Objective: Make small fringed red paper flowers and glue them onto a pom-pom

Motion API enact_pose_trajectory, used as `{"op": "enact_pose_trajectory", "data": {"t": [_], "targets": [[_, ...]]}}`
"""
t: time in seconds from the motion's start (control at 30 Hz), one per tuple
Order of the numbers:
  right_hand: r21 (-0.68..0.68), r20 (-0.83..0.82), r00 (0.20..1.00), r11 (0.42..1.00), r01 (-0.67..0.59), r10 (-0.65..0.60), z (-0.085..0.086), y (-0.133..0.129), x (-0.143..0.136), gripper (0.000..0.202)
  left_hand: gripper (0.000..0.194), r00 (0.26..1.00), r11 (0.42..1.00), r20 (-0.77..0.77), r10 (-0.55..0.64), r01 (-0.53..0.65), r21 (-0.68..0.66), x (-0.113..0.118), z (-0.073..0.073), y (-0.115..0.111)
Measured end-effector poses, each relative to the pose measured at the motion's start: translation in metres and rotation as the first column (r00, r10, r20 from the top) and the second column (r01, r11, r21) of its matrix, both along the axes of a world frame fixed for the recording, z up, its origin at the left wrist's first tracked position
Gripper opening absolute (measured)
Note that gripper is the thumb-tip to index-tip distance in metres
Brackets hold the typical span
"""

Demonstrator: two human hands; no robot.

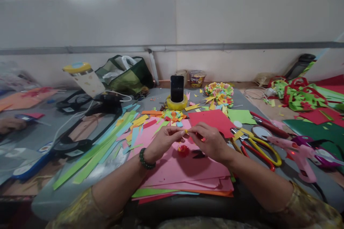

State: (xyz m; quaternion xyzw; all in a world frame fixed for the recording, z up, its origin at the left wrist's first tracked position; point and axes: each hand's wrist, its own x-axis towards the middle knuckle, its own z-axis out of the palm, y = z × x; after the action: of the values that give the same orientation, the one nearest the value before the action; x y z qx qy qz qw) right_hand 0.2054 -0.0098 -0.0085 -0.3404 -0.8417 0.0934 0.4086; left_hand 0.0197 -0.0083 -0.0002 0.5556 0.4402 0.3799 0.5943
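Note:
My left hand (166,141) and my right hand (211,141) meet fingertip to fingertip over a stack of pink paper (172,175). Between them is a small rolled piece of yellow paper (186,131), pinched from both sides. Just below the fingers, a red and yellow paper flower (183,151) lies on the pink sheets. A dark pointed tool tip (199,154) shows beneath my right hand, the rest of it hidden. Beyond that hand rests a red sheet (212,120).
Coloured paper strips (107,150) spread to the left. A phone (177,88) stands in a yellow tape roll (176,103) ahead, near finished paper flowers (220,92). Red-and-yellow-handled pliers (262,148) and a pink glue gun (299,154) lie right. At far left is another person's hand (12,126).

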Motion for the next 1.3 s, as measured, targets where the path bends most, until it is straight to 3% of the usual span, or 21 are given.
{"op": "enact_pose_trajectory", "data": {"t": [0.07,0.13,0.23,0.3,0.4,0.53,0.8,0.97,1.03,1.13,1.2,1.23,1.3], "targets": [[-0.142,-0.088,0.996,0.99,-0.022,0.009,0.004,-0.001,-0.002,0.018,0.036,1.0,1.0,0.014,0.003,-0.003,-0.003,0.0,-0.001,0.0],[-0.361,-0.197,0.98,0.93,-0.064,-0.009,0.008,0.0,-0.003,0.017,0.037,0.999,1.0,0.033,-0.002,0.003,-0.01,0.0,-0.002,0.001],[-0.68,-0.326,0.944,0.707,-0.196,-0.053,0.014,0.004,-0.003,0.022,0.036,0.998,1.0,0.056,-0.018,0.019,-0.015,0.0,-0.002,0.001],[-0.779,-0.373,0.925,0.565,-0.272,-0.07,0.017,0.007,-0.002,0.027,0.037,0.997,0.999,0.071,-0.036,0.038,-0.024,0.0,-0.003,0.001],[-0.816,-0.386,0.919,0.494,-0.301,-0.078,0.019,0.009,-0.001,0.03,0.04,0.993,0.997,0.106,-0.048,0.054,-0.052,-0.001,-0.002,0.0],[-0.797,-0.393,0.918,0.517,-0.312,-0.052,0.022,0.005,-0.003,0.029,0.049,0.991,0.998,0.13,-0.016,0.024,-0.063,-0.001,-0.001,0.0],[-0.772,-0.362,0.931,0.573,-0.276,-0.039,0.021,0.004,-0.003,0.029,0.042,0.996,0.999,0.087,-0.03,0.033,-0.025,0.001,-0.002,0.002],[-0.723,-0.437,0.895,0.627,-0.29,-0.089,0.017,0.015,0.002,0.035,0.036,0.996,1.0,0.09,-0.017,0.018,-0.014,0.0,-0.002,0.003],[-0.673,-0.5,0.856,0.682,-0.288,-0.132,0.019,0.018,0.004,0.036,0.035,0.997,1.0,0.075,-0.013,0.012,0.006,-0.002,0.0,0.003],[-0.523,-0.577,0.805,0.82,-0.232,-0.14,0.033,0.01,0.009,0.028,0.032,0.999,0.996,0.0,-0.038,0.037,0.08,-0.007,0.005,0.005],[-0.419,-0.547,0.832,0.891,-0.176,-0.093,0.048,-0.008,0.012,0.02,0.028,0.99,0.976,-0.116,-0.083,0.104,0.189,-0.011,0.008,0.006],[-0.385,-0.498,0.865,0.909,-0.159,-0.06,0.055,-0.019,0.013,0.016,0.028,0.977,0.956,-0.185,-0.106,0.151,0.251,-0.014,0.009,0.007],[-0.321,-0.151,0.98,0.931,-0.175,0.132,0.065,-0.043,0.015,0.017,0.028,0.94,0.902,-0.301,-0.163,0.265,0.341,-0.017,0.01,0.009]]}}
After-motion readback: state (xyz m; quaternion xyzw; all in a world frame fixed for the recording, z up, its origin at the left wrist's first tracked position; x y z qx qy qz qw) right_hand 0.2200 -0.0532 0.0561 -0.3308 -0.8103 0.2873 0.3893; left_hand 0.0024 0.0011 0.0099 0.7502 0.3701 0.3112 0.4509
